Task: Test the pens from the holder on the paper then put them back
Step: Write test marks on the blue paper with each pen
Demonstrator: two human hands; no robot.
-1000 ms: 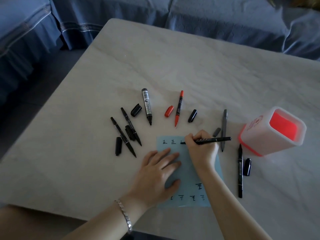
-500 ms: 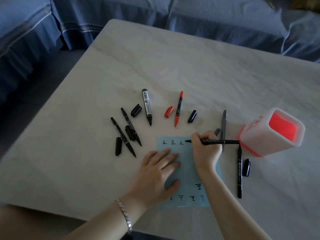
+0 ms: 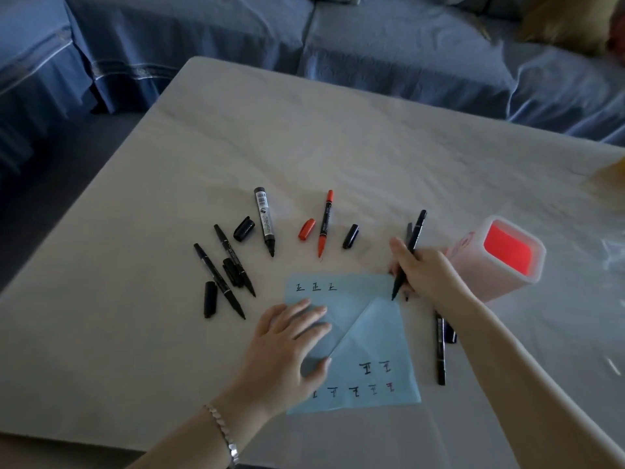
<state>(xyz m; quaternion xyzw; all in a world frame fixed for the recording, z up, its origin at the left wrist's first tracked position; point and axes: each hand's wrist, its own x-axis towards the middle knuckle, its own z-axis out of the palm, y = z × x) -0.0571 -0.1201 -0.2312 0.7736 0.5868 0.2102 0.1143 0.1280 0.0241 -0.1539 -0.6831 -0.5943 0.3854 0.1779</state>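
Note:
A blue paper (image 3: 372,336) with small written marks lies on the table, and my left hand (image 3: 287,343) presses flat on its left part. My right hand (image 3: 422,272) grips a thin black pen (image 3: 411,252), held steeply with its tip at the paper's upper right corner. The white pen holder (image 3: 507,262) with a red inside lies tipped just right of that hand. Uncapped pens are spread above the paper: two thin black pens (image 3: 223,279), a thick black marker (image 3: 264,221) and a red pen (image 3: 325,223). One more black pen (image 3: 439,346) lies right of the paper.
Loose caps lie among the pens: black caps (image 3: 244,228) (image 3: 350,235) (image 3: 210,298) and a red cap (image 3: 306,229). A grey pen (image 3: 409,231) shows behind my right hand. A blue sofa (image 3: 372,45) runs behind the table (image 3: 338,147).
My right hand has moved from the third mark to the paper's right edge and swung the pen from lying flat to steep. The view has shifted closer.

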